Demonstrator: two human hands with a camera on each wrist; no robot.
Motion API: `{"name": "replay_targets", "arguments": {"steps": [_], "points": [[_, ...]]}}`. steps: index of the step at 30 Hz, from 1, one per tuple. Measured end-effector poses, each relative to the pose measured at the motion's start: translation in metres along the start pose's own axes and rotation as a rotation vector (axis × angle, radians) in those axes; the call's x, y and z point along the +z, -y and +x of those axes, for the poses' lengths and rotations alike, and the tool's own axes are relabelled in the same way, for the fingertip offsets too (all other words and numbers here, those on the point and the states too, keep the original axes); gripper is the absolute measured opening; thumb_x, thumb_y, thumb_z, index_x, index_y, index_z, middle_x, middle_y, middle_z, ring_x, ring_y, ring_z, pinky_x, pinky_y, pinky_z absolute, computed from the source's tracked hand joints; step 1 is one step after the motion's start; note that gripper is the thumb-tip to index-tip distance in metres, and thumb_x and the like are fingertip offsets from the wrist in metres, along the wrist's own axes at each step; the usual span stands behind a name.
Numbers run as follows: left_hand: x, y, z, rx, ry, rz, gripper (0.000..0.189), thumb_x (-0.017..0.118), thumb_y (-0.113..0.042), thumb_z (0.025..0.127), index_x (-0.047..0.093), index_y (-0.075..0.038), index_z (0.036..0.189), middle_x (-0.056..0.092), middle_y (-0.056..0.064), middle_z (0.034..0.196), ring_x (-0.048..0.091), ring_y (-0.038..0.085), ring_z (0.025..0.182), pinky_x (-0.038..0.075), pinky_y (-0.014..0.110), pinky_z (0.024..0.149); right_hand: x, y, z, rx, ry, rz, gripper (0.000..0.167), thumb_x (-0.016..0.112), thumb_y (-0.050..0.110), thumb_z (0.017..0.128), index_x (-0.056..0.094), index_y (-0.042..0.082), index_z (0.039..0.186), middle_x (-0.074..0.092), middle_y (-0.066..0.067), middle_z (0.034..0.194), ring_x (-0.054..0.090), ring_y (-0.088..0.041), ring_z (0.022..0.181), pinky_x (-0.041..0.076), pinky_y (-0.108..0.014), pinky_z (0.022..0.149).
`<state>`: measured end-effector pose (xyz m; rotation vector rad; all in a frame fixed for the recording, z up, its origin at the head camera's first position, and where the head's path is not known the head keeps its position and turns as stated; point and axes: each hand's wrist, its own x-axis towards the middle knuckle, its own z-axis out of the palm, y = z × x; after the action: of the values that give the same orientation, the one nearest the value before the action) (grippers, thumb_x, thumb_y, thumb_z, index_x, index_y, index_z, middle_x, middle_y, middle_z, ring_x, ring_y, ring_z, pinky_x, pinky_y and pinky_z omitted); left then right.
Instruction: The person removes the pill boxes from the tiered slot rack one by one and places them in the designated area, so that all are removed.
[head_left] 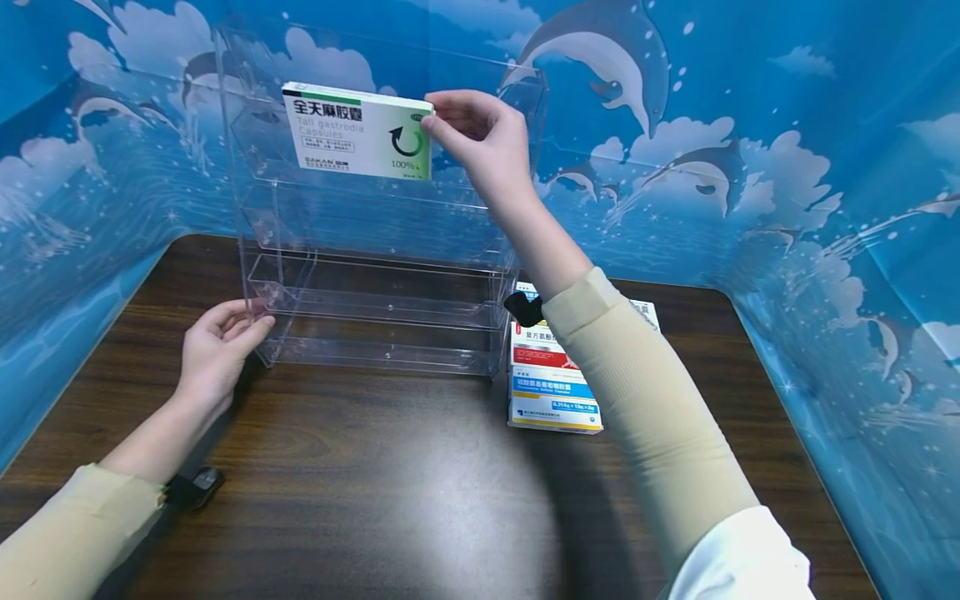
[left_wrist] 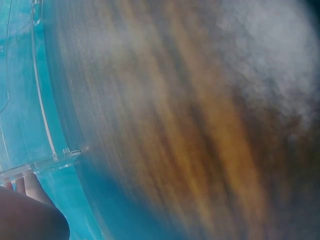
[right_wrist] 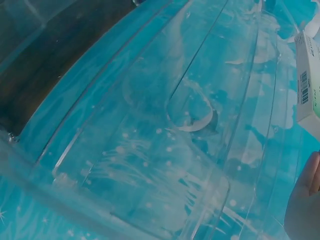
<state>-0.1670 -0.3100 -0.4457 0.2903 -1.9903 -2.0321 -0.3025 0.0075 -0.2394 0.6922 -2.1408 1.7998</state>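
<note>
In the head view a clear acrylic display rack (head_left: 390, 354) with several tiers stands on the table. My right hand (head_left: 491, 137) pinches the right end of a white and green medicine box (head_left: 352, 129) between thumb and fingers. The box is level with the rack's upper part, its printed front facing me. Down at the rack's lower left corner, my left hand (head_left: 213, 354) grips the side panel, thumb on the near side. The left wrist view has its fingers (left_wrist: 31, 187) against the clear panel (left_wrist: 45, 165). The box's barcode end (right_wrist: 304, 87) appears at the right wrist view's edge.
Several medicine boxes (head_left: 555, 400) lie on the table right of the rack, partly hidden by my right forearm. The dark wooden table (head_left: 375, 483) reaches back to a blue curtain (head_left: 750, 208) printed with dolphins, which surrounds it on the back and sides.
</note>
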Motion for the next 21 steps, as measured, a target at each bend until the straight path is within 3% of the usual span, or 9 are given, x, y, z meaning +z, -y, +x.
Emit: {"name": "replay_targets", "arguments": {"steps": [10,21], "points": [[0.000,0.001,0.000,0.002,0.003,-0.030,0.030,0.071,0.005,0.097,0.069,-0.024,0.103,0.072,-0.021,0.098,0.068,-0.012,0.088,0.054,0.000,0.079,-0.016,0.000,-0.023,0.044,0.023,0.009,0.024,0.075,0.010,0.099,0.076,0.004,0.123,0.077,-0.013,0.119,0.073,-0.017,0.107,0.059,-0.026,0.099],[0.000,0.000,0.000,0.002,0.004,-0.034,0.029,0.071,0.005,0.097,0.069,-0.024,0.102,0.072,-0.021,0.097,0.069,-0.012,0.088,0.054,0.000,0.079,-0.042,-0.007,-0.051,0.121,0.019,0.029,0.022,0.076,0.009,0.098,0.078,0.004,0.119,0.078,-0.008,0.111,0.071,-0.016,0.102,0.059,-0.028,0.094]]}}
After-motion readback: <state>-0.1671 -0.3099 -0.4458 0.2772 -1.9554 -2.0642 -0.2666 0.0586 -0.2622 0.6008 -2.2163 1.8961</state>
